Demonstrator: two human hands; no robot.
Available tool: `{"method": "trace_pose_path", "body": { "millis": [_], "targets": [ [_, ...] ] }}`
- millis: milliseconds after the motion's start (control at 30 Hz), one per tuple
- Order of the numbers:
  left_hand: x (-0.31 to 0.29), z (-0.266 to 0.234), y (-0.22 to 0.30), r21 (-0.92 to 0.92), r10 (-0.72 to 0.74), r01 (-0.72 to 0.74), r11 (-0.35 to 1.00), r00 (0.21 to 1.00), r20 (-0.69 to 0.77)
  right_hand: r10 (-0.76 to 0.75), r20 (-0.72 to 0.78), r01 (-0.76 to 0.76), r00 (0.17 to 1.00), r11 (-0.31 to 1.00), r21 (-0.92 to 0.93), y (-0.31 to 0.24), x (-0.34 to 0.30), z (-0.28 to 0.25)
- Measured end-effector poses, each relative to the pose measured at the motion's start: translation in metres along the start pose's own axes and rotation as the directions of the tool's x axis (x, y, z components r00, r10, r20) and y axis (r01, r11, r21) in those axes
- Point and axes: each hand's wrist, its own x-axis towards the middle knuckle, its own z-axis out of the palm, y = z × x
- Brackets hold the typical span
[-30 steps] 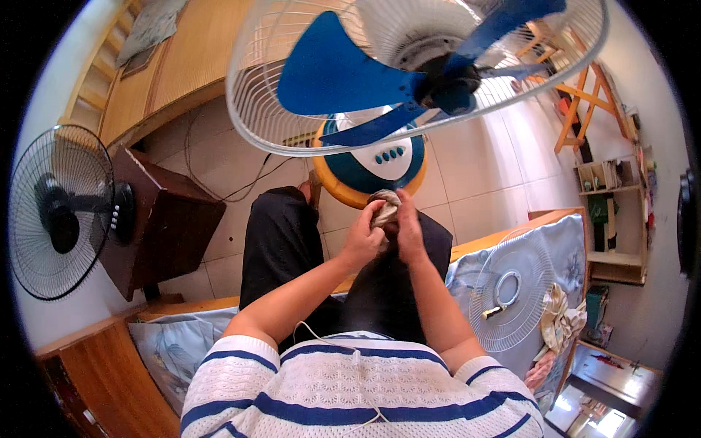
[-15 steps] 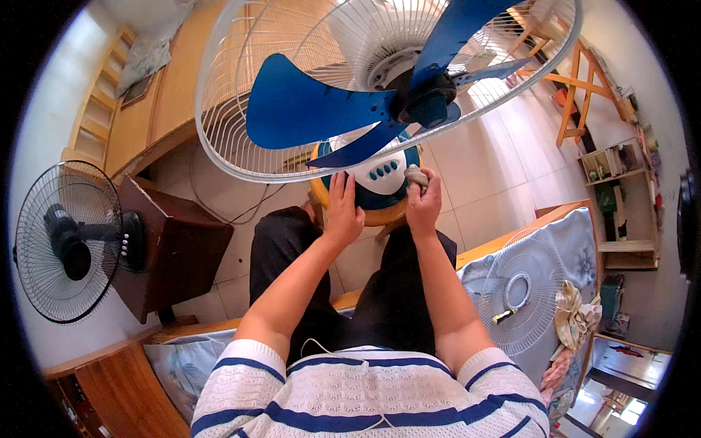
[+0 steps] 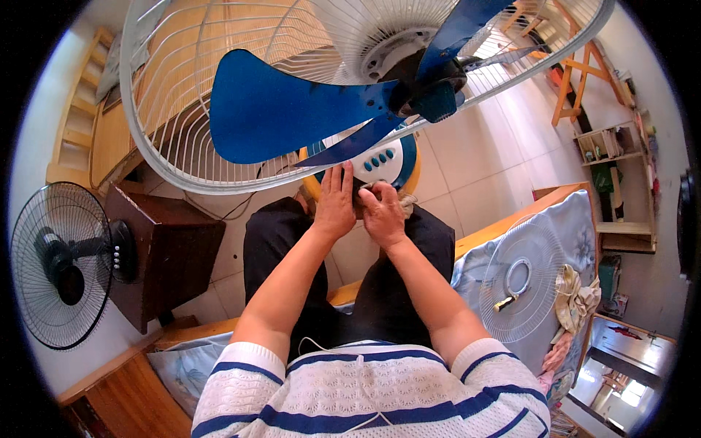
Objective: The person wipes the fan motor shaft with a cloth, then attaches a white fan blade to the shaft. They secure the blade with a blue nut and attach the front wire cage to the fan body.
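Note:
A large fan with blue blades and an uncovered white wire cage stands in front of me. Its white and teal base, with several teal buttons, sits on a round yellow-orange stool. My left hand lies on the near edge of the base, fingers stretched forward and close together. Just right of it, my right hand presses a greyish cloth against the base's front edge. Most of the cloth is hidden by the fingers.
A detached fan grille and a crumpled beige cloth lie on the blue-covered bed at right. A black fan stands by a dark brown cabinet at left. Cables run across the tiled floor.
My right hand has moved left and nearer with the cloth, from the base's right side to its front edge beside my left hand. The fan cage appears larger and closer.

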Motion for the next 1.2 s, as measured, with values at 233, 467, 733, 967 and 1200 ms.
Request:
{"method": "trace_pose_path", "body": {
  "millis": [233,467,733,967,1200],
  "targets": [
    [-0.001,-0.010,0.001,0.012,-0.016,0.014,1.000,0.994,0.109,0.001,-0.005,-0.001,1.000,0.997,0.080,0.048,0.002,-0.022],
    [0.002,-0.016,0.006,0.038,-0.055,0.049,0.998,0.984,0.172,-0.029,0.046,0.020,0.999,0.983,0.182,0.074,0.008,-0.032],
    [0.001,-0.017,0.003,-0.040,-0.051,0.059,0.997,0.982,0.183,0.342,-0.171,-0.303,0.924,0.928,0.218,0.138,0.087,-0.022],
    [-0.003,-0.001,0.003,0.050,-0.085,0.081,0.995,0.993,0.084,0.376,0.362,-0.279,0.853,0.915,-0.293,0.163,0.186,0.012],
    [0.002,-0.007,0.011,0.049,-0.106,0.100,0.994,0.984,0.143,0.228,0.383,-0.147,0.895,0.962,-0.230,0.192,0.170,0.040]
  ]
}}
